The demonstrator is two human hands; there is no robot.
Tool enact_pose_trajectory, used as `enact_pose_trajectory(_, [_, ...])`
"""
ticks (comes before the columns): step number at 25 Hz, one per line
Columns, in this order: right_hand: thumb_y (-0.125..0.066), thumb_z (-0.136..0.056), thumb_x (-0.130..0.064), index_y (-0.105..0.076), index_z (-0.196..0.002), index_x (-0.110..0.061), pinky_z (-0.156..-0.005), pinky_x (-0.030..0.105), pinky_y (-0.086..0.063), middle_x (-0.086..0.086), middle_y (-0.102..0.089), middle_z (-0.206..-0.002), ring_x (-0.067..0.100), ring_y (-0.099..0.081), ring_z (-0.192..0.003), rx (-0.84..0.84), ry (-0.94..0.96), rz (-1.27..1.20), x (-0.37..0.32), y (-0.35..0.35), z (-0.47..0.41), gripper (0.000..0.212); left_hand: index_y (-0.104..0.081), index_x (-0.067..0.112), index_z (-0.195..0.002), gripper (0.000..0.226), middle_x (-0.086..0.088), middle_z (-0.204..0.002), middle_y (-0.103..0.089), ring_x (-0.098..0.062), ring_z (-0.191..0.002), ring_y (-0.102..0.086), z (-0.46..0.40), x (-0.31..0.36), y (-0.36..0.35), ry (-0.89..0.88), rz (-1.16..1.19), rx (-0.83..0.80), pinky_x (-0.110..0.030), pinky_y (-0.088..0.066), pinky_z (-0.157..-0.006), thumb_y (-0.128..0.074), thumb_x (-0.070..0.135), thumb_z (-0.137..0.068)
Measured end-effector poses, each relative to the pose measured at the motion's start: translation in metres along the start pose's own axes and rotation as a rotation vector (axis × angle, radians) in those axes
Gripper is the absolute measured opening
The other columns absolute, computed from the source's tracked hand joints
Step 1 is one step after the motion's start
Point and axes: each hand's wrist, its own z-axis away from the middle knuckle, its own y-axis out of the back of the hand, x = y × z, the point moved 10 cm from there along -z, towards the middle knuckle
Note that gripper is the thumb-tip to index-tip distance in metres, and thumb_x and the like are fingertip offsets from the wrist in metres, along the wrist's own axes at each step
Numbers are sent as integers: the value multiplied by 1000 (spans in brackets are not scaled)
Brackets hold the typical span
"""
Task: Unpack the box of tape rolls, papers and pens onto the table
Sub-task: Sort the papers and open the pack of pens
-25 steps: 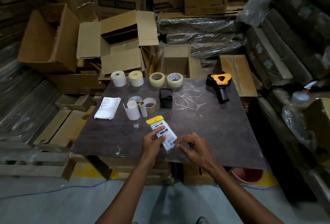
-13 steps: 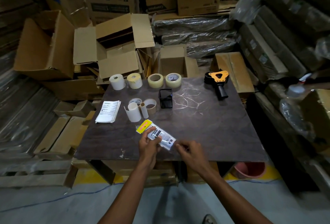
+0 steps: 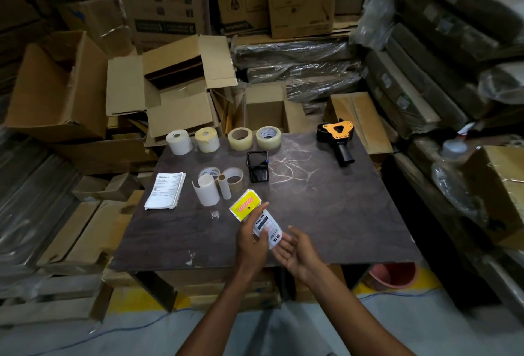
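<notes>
Head view, dark table (image 3: 326,214). Left hand (image 3: 252,238): grasps a small packet (image 3: 256,215) with a yellow header, raised above the table's near edge. Right hand (image 3: 295,252): released, palm up, fingers relaxed just beside the packet's lower end. Four tape rolls (image 3: 241,138) in a row at the far edge; stack of papers (image 3: 166,191) at left; tape dispenser (image 3: 338,137) far right; black wire holder (image 3: 257,166) near centre.

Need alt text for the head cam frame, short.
A person's left hand holds a yellow-topped packet above a dark table, the open right hand just beneath it. Laid out behind are four tape rolls, a paper stack, a black wire holder and a tape dispenser, with cardboard boxes stacked around.
</notes>
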Motion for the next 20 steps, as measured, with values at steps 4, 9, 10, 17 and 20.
enact_pose_trajectory(4, [-55, -96, -26, -62, -87, -5, -69, 32, -54, 16, -69, -79, 25, -62, -81, 38, -37, -106, 7, -1, -3, 24, -61, 26, -131, 51, 8, -136, -59, 3, -120, -55, -4, 7, -7, 17, 6, -67, -15, -47, -97, -56, 2, -86])
enact_pose_trajectory(9, [-53, -95, -26, -65, -96, 0, -47, 21, -54, 15, -71, -71, 21, -59, -73, -22, -70, -178, 2, -6, -14, 29, -62, 22, -129, 43, 2, -132, -62, -10, -116, -61, -27, 17, -12, 44, 92, -79, -27, -52, -97, -59, 5, -90])
enact_pose_trajectory(10, [-53, -95, -24, -64, -98, 2, -47, 22, -54, 16, -71, -71, 21, -59, -74, -36, -71, -197, 0, -7, -16, 29, -62, 22, -129, 41, 1, -130, -63, -15, -115, -62, -32, 16, -12, 64, 111, -75, -32, -53, -96, -60, 11, -89])
enact_pose_trajectory(17, [-62, -92, -24, -65, -112, 6, -67, 32, -61, 24, -73, -97, 29, -72, -80, -184, -27, -238, -29, -13, -16, 36, -64, 18, -119, 30, 2, -111, -69, -15, -102, -68, -64, 27, -13, 125, 198, 23, -26, -57, -84, -59, 2, -93])
enact_pose_trajectory(20, [-68, -90, -26, -65, -116, 5, -68, 30, -62, 23, -71, -107, 27, -73, -83, -213, -18, -214, -45, -10, -20, 40, -64, 19, -117, 28, 7, -108, -70, -13, -99, -69, -72, 31, -19, 132, 228, 42, -25, -58, -82, -58, 4, -94])
